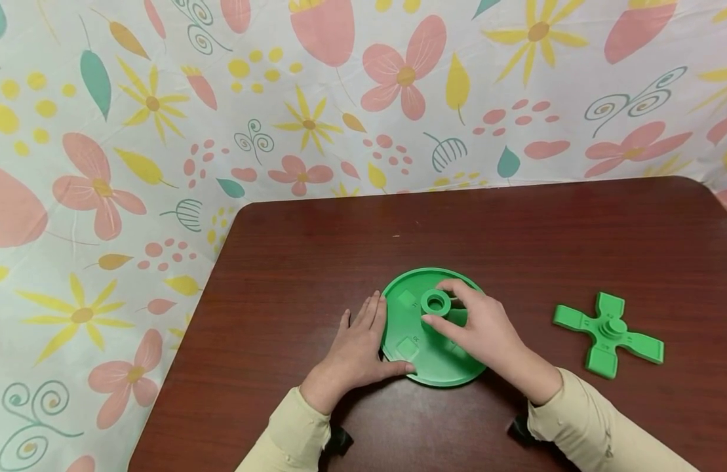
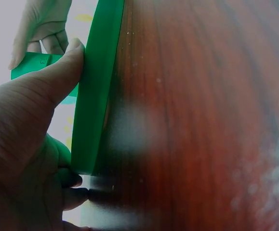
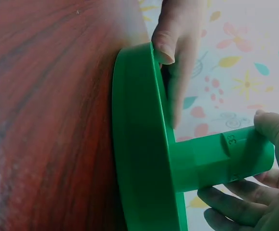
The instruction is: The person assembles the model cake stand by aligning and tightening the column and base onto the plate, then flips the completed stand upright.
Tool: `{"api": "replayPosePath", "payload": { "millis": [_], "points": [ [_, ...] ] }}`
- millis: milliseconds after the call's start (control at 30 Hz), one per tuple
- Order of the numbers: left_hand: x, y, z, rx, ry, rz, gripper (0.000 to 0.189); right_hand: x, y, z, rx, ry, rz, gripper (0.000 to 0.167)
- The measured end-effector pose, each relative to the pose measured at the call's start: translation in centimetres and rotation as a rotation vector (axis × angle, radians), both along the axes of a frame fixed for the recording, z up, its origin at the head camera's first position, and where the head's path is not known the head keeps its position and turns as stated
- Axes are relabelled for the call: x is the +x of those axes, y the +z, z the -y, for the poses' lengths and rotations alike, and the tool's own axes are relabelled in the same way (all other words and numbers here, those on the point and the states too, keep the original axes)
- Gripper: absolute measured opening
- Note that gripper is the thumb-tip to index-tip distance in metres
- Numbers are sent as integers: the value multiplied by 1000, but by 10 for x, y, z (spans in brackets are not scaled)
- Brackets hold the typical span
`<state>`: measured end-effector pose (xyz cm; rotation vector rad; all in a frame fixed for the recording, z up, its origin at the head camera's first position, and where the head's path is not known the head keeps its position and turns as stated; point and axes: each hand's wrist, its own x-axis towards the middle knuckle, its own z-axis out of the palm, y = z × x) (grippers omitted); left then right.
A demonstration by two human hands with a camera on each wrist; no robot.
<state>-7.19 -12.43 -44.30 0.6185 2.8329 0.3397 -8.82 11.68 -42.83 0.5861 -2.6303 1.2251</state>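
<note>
Ideally, the right hand [image 1: 481, 324], curled round the hollow green post [image 3: 204, 160], should hold it square on the round green tray [image 1: 428, 364], while the outstretched left hand [image 1: 360, 351] steadies that tray on the desk [image 1: 280, 275].

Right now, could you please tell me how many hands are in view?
2: the left hand touches the edge of the green tray; the right hand grips the green post.
</note>
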Motion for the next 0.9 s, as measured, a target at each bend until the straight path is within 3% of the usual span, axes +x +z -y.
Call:
{"api": "replayPosePath", "payload": {
  "millis": [200,467,567,700,900],
  "points": [
    [0,-1,0,6,1,1,123,0,1,-4,19,62,37,51],
    [0,-1,0,11,4,12,123,-12,3,-11,-93,331,101,50],
    [1,-1,0,15,3,15,123,-15,2,-13,-106,390,109,48],
    [1,-1,0,20,1,10,123,-16,2,-15,-78,397,110,46],
    [1,-1,0,21,3,6,123,-13,3,-12,-41,298,98,43]
  ]
}}
